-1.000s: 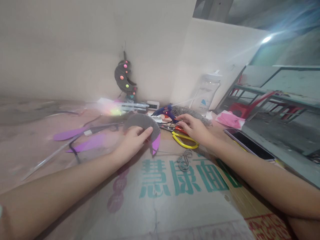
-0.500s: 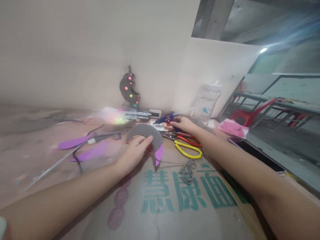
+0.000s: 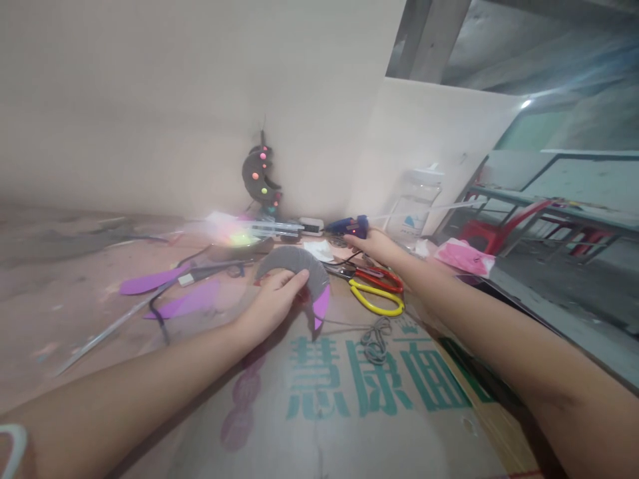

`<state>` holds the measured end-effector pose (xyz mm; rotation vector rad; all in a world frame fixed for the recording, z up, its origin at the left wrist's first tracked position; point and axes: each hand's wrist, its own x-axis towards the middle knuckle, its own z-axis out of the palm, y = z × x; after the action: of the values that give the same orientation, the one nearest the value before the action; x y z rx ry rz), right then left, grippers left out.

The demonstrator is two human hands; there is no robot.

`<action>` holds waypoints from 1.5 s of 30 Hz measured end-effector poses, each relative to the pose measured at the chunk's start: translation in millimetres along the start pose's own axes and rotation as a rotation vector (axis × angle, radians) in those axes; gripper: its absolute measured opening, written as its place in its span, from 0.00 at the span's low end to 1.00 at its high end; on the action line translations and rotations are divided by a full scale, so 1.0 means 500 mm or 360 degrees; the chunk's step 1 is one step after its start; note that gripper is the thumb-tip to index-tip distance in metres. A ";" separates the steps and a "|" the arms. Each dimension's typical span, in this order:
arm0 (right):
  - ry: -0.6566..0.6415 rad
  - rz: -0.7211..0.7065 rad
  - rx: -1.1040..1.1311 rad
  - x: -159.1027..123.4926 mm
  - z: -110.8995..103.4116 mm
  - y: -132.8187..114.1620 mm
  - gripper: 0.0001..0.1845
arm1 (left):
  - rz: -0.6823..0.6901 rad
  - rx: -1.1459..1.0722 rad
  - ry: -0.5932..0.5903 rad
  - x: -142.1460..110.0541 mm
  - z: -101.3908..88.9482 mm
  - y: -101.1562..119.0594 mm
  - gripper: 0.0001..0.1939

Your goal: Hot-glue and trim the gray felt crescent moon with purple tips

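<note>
My left hand (image 3: 272, 301) is closed on a crescent shape (image 3: 294, 259) wrapped in grey yarn, thumb on top. One tip of the crescent shows bare purple (image 3: 322, 306). From it a grey strand runs to a loose bundle of grey yarn (image 3: 377, 342) on the cardboard. Farther back, my right hand (image 3: 375, 245) grips a blue hot glue gun (image 3: 352, 227), raised above the table with its nozzle to the left. A long clear glue stick (image 3: 429, 210) sticks out of its back. Yellow-handled scissors (image 3: 377, 298) and a red-handled tool (image 3: 384, 278) lie between my hands.
A finished-looking dark crescent with coloured balls (image 3: 253, 174) is against the wall. Purple pieces (image 3: 150, 282) and clear sticks lie left. A water bottle (image 3: 415, 203), pink packet (image 3: 464, 256) and phone (image 3: 504, 293) are right. Printed cardboard (image 3: 269, 426) covers the front.
My right hand has taken hold of the glue gun and lifted it a little, shifting it right; its glue stick now points right. My left hand stays on the crescent.
</note>
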<state>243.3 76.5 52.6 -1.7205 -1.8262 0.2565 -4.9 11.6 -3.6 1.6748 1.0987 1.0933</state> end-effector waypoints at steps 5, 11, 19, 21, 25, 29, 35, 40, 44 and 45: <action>0.0043 0.0013 0.0126 -0.047 -0.034 -0.004 0.15 | 0.0027 0.0013 -0.0017 0.003 -0.001 -0.005 0.24; 0.0019 -0.0113 0.0668 -0.158 -0.043 -0.027 0.14 | 0.0005 -0.0011 -0.0033 0.002 0.000 0.004 0.23; -0.0010 -0.0116 0.0509 -0.244 -0.011 -0.020 0.12 | -0.0021 0.0010 -0.0003 0.002 -0.003 0.006 0.22; 0.0050 -0.0119 0.0379 -0.247 -0.005 -0.013 0.13 | -0.0015 -0.0006 -0.0002 0.002 -0.004 0.005 0.22; 0.0052 -0.0244 0.0266 -0.253 -0.005 -0.013 0.13 | -0.0027 -0.0085 0.0012 -0.001 -0.005 0.008 0.22; -0.0085 -0.0331 0.0365 -0.262 -0.011 -0.028 0.13 | 0.0024 -0.0067 0.0025 0.001 -0.003 0.010 0.22; -0.0131 -0.0390 0.0331 -0.269 -0.011 -0.032 0.14 | 0.0078 -0.0064 0.0054 0.006 -0.004 0.003 0.23; -0.0182 -0.0417 0.0287 -0.266 -0.007 -0.020 0.14 | 0.0091 -0.0016 0.0094 0.008 -0.007 0.000 0.23; -0.0156 -0.0408 0.0159 -0.266 -0.007 -0.024 0.15 | 0.0091 -0.0009 0.0087 0.010 -0.007 -0.003 0.24; -0.0153 -0.0400 0.0138 -0.266 -0.007 -0.026 0.15 | 0.0088 -0.0014 0.0083 0.010 -0.007 -0.004 0.24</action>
<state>230.5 -53.3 23.1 -1.4249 -2.0469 0.3137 -7.2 17.5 -3.3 1.6869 1.0842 1.1816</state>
